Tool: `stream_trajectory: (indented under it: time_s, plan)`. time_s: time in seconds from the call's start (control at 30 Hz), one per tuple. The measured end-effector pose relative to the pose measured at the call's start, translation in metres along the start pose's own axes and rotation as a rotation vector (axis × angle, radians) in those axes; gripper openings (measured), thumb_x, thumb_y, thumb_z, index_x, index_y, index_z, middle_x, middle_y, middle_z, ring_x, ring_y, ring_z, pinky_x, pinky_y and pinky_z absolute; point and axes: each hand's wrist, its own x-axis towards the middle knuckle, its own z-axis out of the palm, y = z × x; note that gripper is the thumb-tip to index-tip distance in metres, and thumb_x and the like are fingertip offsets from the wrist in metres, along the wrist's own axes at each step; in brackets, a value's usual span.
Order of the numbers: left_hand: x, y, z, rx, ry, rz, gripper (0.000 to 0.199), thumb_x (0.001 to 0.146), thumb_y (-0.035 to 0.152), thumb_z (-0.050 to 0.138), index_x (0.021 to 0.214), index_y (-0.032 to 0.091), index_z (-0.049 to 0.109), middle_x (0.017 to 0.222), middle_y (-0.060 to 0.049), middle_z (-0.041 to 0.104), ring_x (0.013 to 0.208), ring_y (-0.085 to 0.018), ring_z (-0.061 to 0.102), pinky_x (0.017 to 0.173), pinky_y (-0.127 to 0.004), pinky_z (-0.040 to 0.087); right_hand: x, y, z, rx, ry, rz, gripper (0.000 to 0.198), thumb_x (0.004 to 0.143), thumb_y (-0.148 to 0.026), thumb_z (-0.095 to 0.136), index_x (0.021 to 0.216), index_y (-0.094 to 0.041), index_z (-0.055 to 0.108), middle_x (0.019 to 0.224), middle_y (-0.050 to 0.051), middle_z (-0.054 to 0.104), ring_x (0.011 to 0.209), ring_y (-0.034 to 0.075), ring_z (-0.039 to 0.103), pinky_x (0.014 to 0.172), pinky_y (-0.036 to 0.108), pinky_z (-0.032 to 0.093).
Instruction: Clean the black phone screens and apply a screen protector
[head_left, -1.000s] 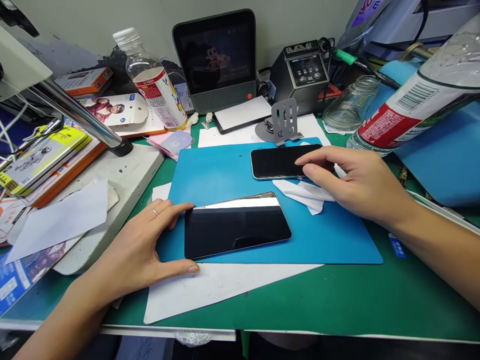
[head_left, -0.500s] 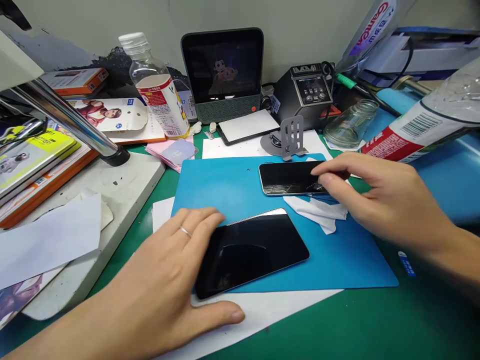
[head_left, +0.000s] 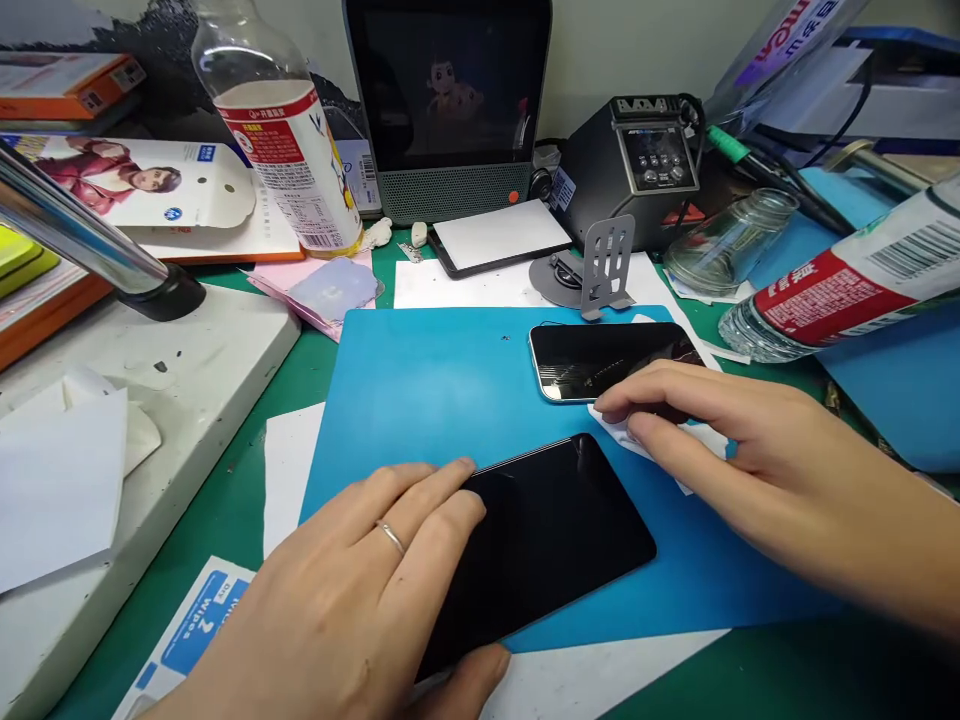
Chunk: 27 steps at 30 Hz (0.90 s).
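Observation:
A black tablet [head_left: 555,540] lies face up and slanted on a blue mat [head_left: 420,390]. My left hand [head_left: 375,570] is closed around its left end, fingers over the far edge and screen, thumb at the near edge. My right hand [head_left: 720,450] hovers over a crumpled white wipe [head_left: 709,437], fingers curved, with a gap between thumb and forefinger; whether they touch the wipe I cannot tell. Just beyond it lies a dark phone [head_left: 600,355] with a cracked-looking screen, partly covered by this hand.
Behind the mat stand a metal bracket [head_left: 606,265], a white-faced phone part [head_left: 502,235], a smart display [head_left: 450,110] and a black control box [head_left: 630,170]. A tilted bottle [head_left: 840,290] and glass jar [head_left: 735,240] are right; a drink bottle [head_left: 289,160] and white lamp base [head_left: 202,370] left.
My right hand has moved from the phone down to the wipe. My left hand has come further over the tablet, its thumb now at the near edge. The view has shifted closer.

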Motion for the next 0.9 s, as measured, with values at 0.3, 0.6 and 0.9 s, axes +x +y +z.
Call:
stream_trajectory:
  time_s: [0.3,0.6,0.9]
  plan:
    - [-0.004,0.005,0.006,-0.039,0.100,-0.036,0.036,0.078,0.030,0.067,0.110,0.024,0.053,0.129,-0.008,0.069,0.109,-0.030,0.068,0.082,-0.042,0.060,-0.005,-0.001,0.006,0.001,0.076,-0.044,0.019,0.099,-0.033,0.053,0.105,-0.027,0.070,0.104,0.002,0.072,0.090,0.021,0.069,0.071,0.031,0.054]
    - [-0.012,0.010,0.007,0.052,0.154,-0.087,0.033,0.083,0.026,0.065,0.114,0.022,0.053,0.137,-0.011,0.063,0.113,-0.032,0.065,0.088,-0.046,0.056,-0.012,-0.009,0.020,0.030,0.081,-0.002,0.021,0.098,-0.032,0.055,0.116,-0.029,0.065,0.106,0.000,0.073,0.092,0.018,0.070,0.072,0.027,0.055]
    - [-0.009,0.010,0.004,-0.005,0.073,-0.134,0.039,0.080,0.029,0.065,0.116,0.025,0.050,0.133,-0.011,0.065,0.111,-0.034,0.067,0.084,-0.049,0.059,-0.012,-0.012,0.021,0.044,0.013,-0.027,0.022,0.099,-0.033,0.053,0.118,-0.028,0.062,0.112,0.003,0.070,0.098,0.021,0.067,0.079,0.031,0.054]
